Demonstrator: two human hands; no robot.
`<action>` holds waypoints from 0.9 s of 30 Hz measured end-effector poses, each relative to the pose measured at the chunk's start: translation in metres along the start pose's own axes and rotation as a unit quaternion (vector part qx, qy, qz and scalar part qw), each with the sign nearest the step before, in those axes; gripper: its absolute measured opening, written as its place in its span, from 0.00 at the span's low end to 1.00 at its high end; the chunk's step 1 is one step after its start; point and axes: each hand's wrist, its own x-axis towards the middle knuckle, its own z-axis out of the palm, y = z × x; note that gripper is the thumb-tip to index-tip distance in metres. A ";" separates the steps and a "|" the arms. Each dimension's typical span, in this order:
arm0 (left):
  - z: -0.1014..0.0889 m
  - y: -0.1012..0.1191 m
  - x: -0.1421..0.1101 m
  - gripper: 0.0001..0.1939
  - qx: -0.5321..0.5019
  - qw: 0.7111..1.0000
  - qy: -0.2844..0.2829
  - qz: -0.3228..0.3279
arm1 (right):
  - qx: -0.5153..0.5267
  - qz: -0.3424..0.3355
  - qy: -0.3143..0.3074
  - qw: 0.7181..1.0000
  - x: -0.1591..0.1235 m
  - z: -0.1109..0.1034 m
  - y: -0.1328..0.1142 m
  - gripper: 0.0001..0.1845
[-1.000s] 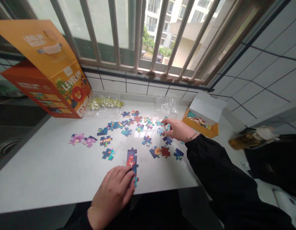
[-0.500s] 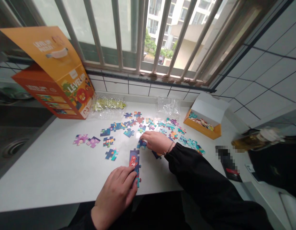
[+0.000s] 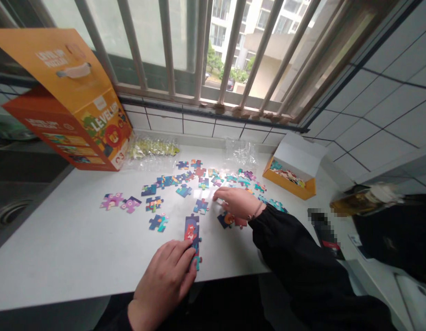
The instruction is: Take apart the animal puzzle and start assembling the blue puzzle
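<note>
My left hand [image 3: 163,282] lies at the near edge of the white counter [image 3: 71,243], its fingertips pressing down on a strip of joined puzzle pieces [image 3: 192,230] in blue and red. My right hand [image 3: 236,202], in a black sleeve, lies palm down over the loose pieces, and I see nothing in its fingers. Just left of its fingertips lies a blue piece [image 3: 201,206]. A dark blue and orange piece [image 3: 225,219] shows under its wrist. Several colourful loose pieces [image 3: 185,177] are scattered across the middle, and two purple pieces [image 3: 119,202] sit at the left.
A big orange puzzle box [image 3: 78,105] leans at the back left. Beside it are a bag of yellow-green pieces [image 3: 151,148] and a clear bag [image 3: 240,154]. A small orange box with a white lid [image 3: 290,177] holds pieces. A bottle [image 3: 365,200] lies at right, a sink [image 3: 9,211] at left.
My right hand came from the far right pieces to the blue piece in the middle, then drew back slightly to the right and left that piece lying free. My left hand stayed on the strip.
</note>
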 end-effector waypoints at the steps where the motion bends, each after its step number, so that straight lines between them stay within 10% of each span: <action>1: 0.000 0.000 0.000 0.09 0.000 1.000 0.000 0.001 | 0.002 0.022 0.033 0.999 -0.002 -0.002 0.008 0.16; 5: 0.001 -0.001 -0.001 0.09 0.004 1.000 -0.003 0.004 | -0.002 0.169 0.153 0.974 -0.007 -0.009 0.055 0.08; 10: 0.001 -0.001 -0.001 0.10 0.004 1.000 -0.004 0.003 | 0.009 0.189 0.170 0.967 -0.013 -0.005 0.090 0.07; 27: 0.003 -0.001 -0.003 0.10 0.006 1.000 -0.019 0.002 | 0.041 -0.015 0.085 0.995 0.001 0.016 0.038 0.17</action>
